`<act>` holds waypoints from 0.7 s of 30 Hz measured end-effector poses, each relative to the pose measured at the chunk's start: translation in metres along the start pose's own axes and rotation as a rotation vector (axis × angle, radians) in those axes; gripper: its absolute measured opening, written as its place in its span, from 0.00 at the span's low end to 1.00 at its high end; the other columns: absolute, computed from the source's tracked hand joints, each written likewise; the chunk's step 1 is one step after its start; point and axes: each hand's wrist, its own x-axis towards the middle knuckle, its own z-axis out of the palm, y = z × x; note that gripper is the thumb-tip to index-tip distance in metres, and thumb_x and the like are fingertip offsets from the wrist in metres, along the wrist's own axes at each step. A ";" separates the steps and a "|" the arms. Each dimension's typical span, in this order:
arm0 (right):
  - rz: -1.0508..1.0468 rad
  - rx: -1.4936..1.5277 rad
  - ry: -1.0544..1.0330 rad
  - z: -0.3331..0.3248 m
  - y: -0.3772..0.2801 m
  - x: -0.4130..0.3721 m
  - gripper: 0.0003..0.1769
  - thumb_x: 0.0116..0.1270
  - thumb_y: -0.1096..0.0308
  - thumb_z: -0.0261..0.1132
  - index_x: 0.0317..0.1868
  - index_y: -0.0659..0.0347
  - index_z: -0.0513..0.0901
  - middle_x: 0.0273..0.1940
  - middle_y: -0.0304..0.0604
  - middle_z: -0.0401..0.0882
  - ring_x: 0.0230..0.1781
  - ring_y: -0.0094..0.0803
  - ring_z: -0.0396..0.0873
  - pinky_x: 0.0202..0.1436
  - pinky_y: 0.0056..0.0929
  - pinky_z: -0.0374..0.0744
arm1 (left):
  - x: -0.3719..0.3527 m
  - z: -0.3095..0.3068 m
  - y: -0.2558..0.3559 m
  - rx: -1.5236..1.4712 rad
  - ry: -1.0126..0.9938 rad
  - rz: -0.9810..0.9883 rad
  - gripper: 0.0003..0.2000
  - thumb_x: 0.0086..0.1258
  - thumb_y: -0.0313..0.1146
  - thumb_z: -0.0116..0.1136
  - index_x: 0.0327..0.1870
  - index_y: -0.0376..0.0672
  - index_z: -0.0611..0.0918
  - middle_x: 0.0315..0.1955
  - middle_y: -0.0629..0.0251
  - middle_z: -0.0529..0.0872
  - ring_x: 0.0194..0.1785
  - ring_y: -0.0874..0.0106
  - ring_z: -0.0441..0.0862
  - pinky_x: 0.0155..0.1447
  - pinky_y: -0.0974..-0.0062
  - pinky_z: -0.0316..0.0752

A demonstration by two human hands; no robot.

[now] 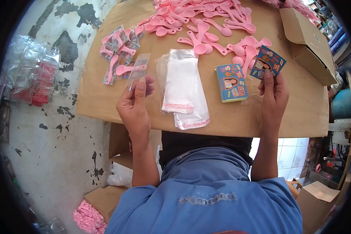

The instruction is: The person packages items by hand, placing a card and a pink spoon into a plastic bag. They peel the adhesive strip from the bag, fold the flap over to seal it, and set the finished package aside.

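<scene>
A clear plastic bag (pixel 139 67) is pinched between the thumb and fingers of my left hand (pixel 138 95), over the table's left part. My right hand (pixel 274 89) grips a blue printed card (pixel 267 62), tilted, above the right side. Just left of that hand lies a stack of the same printed cards (pixel 232 83). Between my hands rest two overlapping piles of clear bags (pixel 180 82) with pink-edged strips. Beyond my left hand are several packed pink spoons with cards (pixel 121 45). Loose pink measuring spoons (pixel 201 37) are heaped at the back.
An open cardboard box (pixel 308 46) stands at the table's right edge. The brown-covered table (pixel 144 117) ends just in front of my body. Bundles of plastic packaging (pixel 31 70) hang or lie at far left. More boxes (pixel 316 199) and a pink heap (pixel 89 217) are below.
</scene>
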 end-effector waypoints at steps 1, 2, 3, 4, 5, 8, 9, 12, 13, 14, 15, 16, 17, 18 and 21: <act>-0.030 0.041 -0.035 0.003 -0.004 -0.003 0.13 0.82 0.65 0.63 0.54 0.66 0.84 0.37 0.35 0.82 0.34 0.17 0.73 0.37 0.21 0.71 | -0.001 0.002 0.004 -0.123 -0.026 -0.061 0.12 0.79 0.30 0.65 0.55 0.30 0.87 0.43 0.55 0.92 0.43 0.71 0.89 0.50 0.74 0.85; -0.062 0.080 -0.068 0.008 -0.012 -0.007 0.12 0.81 0.66 0.64 0.55 0.66 0.83 0.37 0.34 0.82 0.34 0.17 0.72 0.36 0.21 0.71 | -0.002 0.005 0.008 -0.247 -0.054 -0.120 0.13 0.78 0.30 0.65 0.55 0.30 0.86 0.43 0.54 0.93 0.44 0.69 0.91 0.51 0.72 0.86; -0.094 0.119 -0.099 0.013 -0.019 -0.012 0.12 0.81 0.67 0.64 0.56 0.66 0.83 0.37 0.34 0.82 0.33 0.17 0.72 0.36 0.21 0.70 | -0.003 0.008 0.011 -0.282 -0.069 -0.144 0.13 0.78 0.30 0.65 0.56 0.31 0.86 0.43 0.54 0.93 0.44 0.68 0.91 0.51 0.73 0.87; -0.051 0.159 -0.178 0.016 -0.026 -0.019 0.11 0.80 0.68 0.66 0.55 0.66 0.83 0.37 0.34 0.82 0.32 0.17 0.71 0.35 0.21 0.70 | -0.005 0.012 0.013 -0.318 -0.084 -0.167 0.12 0.78 0.31 0.66 0.56 0.33 0.86 0.43 0.55 0.93 0.44 0.68 0.91 0.50 0.74 0.87; -0.008 0.198 -0.258 0.019 -0.031 -0.029 0.11 0.79 0.68 0.67 0.54 0.66 0.84 0.36 0.33 0.82 0.32 0.17 0.71 0.35 0.21 0.70 | -0.007 0.015 0.016 -0.353 -0.099 -0.191 0.12 0.78 0.31 0.66 0.56 0.34 0.86 0.43 0.55 0.93 0.44 0.67 0.92 0.50 0.75 0.88; 0.045 0.099 -0.528 0.024 -0.040 -0.047 0.10 0.76 0.67 0.70 0.50 0.65 0.85 0.33 0.33 0.81 0.28 0.18 0.69 0.32 0.22 0.69 | -0.012 0.030 0.025 -0.412 -0.093 -0.203 0.12 0.77 0.31 0.67 0.54 0.34 0.86 0.43 0.54 0.93 0.44 0.64 0.93 0.47 0.74 0.88; 0.064 0.069 -0.607 0.027 -0.040 -0.048 0.10 0.75 0.66 0.71 0.50 0.64 0.86 0.30 0.34 0.80 0.27 0.18 0.68 0.31 0.22 0.68 | -0.014 0.032 0.025 -0.417 -0.105 -0.190 0.12 0.77 0.31 0.67 0.54 0.34 0.86 0.43 0.54 0.93 0.44 0.64 0.93 0.47 0.74 0.89; 0.158 0.146 -0.660 0.038 -0.040 -0.052 0.11 0.75 0.66 0.71 0.50 0.64 0.86 0.29 0.32 0.78 0.27 0.17 0.68 0.31 0.22 0.67 | -0.019 0.038 0.023 -0.436 -0.126 -0.165 0.11 0.77 0.31 0.67 0.54 0.35 0.86 0.43 0.54 0.93 0.45 0.63 0.93 0.47 0.73 0.89; 0.160 0.226 -0.637 0.042 -0.041 -0.054 0.11 0.76 0.65 0.70 0.50 0.65 0.85 0.29 0.30 0.78 0.27 0.15 0.67 0.31 0.21 0.67 | -0.021 0.041 0.023 -0.439 -0.120 -0.168 0.11 0.77 0.31 0.67 0.54 0.35 0.86 0.43 0.53 0.93 0.45 0.62 0.93 0.47 0.73 0.89; 0.177 0.252 -0.637 0.043 -0.044 -0.054 0.11 0.77 0.65 0.70 0.50 0.65 0.85 0.29 0.29 0.77 0.28 0.15 0.67 0.31 0.20 0.66 | -0.023 0.043 0.024 -0.441 -0.115 -0.172 0.11 0.77 0.31 0.66 0.54 0.35 0.86 0.43 0.53 0.93 0.46 0.62 0.93 0.48 0.72 0.89; 0.195 0.280 -0.637 0.043 -0.049 -0.053 0.11 0.77 0.65 0.70 0.50 0.65 0.85 0.29 0.29 0.77 0.28 0.14 0.68 0.31 0.19 0.66 | -0.023 0.045 0.024 -0.472 -0.116 -0.179 0.11 0.77 0.31 0.66 0.54 0.34 0.86 0.43 0.53 0.93 0.46 0.61 0.93 0.48 0.71 0.89; 0.214 0.308 -0.637 0.044 -0.051 -0.053 0.11 0.77 0.65 0.70 0.50 0.65 0.85 0.30 0.28 0.77 0.28 0.13 0.68 0.31 0.19 0.66 | -0.023 0.046 0.024 -0.503 -0.118 -0.185 0.11 0.78 0.31 0.66 0.54 0.34 0.86 0.43 0.53 0.93 0.47 0.61 0.93 0.49 0.71 0.89; 0.213 0.302 -0.642 0.043 -0.051 -0.052 0.11 0.78 0.65 0.69 0.49 0.65 0.85 0.30 0.28 0.77 0.28 0.13 0.68 0.31 0.18 0.66 | -0.022 0.047 0.025 -0.534 -0.119 -0.193 0.11 0.78 0.31 0.66 0.54 0.34 0.86 0.43 0.53 0.93 0.47 0.60 0.93 0.49 0.70 0.89; 0.213 0.296 -0.647 0.040 -0.050 -0.051 0.11 0.78 0.65 0.69 0.49 0.65 0.84 0.31 0.28 0.77 0.29 0.12 0.68 0.31 0.18 0.66 | -0.021 0.047 0.025 -0.548 -0.115 -0.201 0.11 0.78 0.31 0.66 0.55 0.34 0.86 0.43 0.53 0.93 0.48 0.60 0.93 0.50 0.69 0.89; 0.232 0.263 -0.603 0.037 -0.042 -0.048 0.10 0.78 0.65 0.69 0.48 0.65 0.84 0.31 0.28 0.76 0.29 0.12 0.69 0.32 0.17 0.67 | -0.020 0.045 0.027 -0.571 -0.104 -0.214 0.12 0.78 0.31 0.65 0.55 0.34 0.85 0.44 0.52 0.93 0.48 0.61 0.93 0.52 0.67 0.89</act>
